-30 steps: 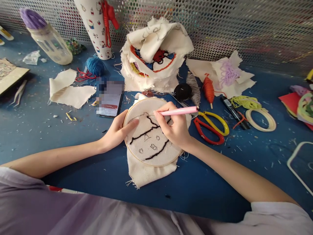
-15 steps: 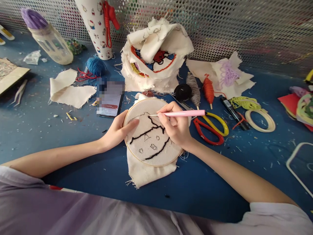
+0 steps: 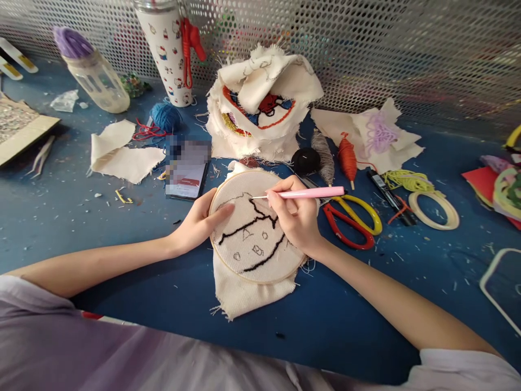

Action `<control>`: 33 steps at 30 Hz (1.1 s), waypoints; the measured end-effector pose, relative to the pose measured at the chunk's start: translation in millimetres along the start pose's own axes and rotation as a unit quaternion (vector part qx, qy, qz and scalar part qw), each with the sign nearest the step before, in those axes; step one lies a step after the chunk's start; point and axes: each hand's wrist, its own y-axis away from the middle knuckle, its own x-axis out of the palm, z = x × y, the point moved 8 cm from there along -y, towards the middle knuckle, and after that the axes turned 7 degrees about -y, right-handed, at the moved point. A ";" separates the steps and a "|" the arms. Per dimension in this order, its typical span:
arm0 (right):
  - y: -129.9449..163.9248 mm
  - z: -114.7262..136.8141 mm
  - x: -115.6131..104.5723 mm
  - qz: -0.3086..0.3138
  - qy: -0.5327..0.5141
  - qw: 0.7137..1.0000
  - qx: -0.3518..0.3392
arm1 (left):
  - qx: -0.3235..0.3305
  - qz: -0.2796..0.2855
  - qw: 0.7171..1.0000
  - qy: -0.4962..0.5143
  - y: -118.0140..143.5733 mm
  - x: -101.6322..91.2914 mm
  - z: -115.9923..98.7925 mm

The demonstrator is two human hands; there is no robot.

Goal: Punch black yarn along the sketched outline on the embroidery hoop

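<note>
1. Cream cloth is stretched in a round wooden hoop at the centre of the frame, on a blue table.
2. The hoop's left rim is gripped by the left hand, its thumb laid flat on the cloth.
3. A pink-handled punch needle is pinched in the closed fingers of the right hand, with its metal tip set on the cloth near the hoop's upper edge.
4. Black stitched lines are seen across the middle and lower right of the cloth; a face outline and small features are only drawn, so most of the design is judged unstitched.
5. Red-and-yellow scissors lie just right of the hoop, and a phone lies to its upper left.
6. A pile of embroidered cloth sits above the hoop, with a blue yarn ball to its left.
</note>
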 end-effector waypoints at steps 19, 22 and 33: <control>3.2 1.2 2.7 0.029 -0.019 0.999 -0.011 | -0.009 0.022 1.000 0.018 0.4 4.7 -1.5; 4.3 -5.7 -3.2 0.002 -0.058 0.998 0.021 | -0.020 0.017 1.000 0.017 0.2 4.1 -0.5; 3.1 -16.3 -4.6 -0.013 -0.088 0.995 0.044 | -0.021 0.018 0.999 0.028 0.7 4.1 0.8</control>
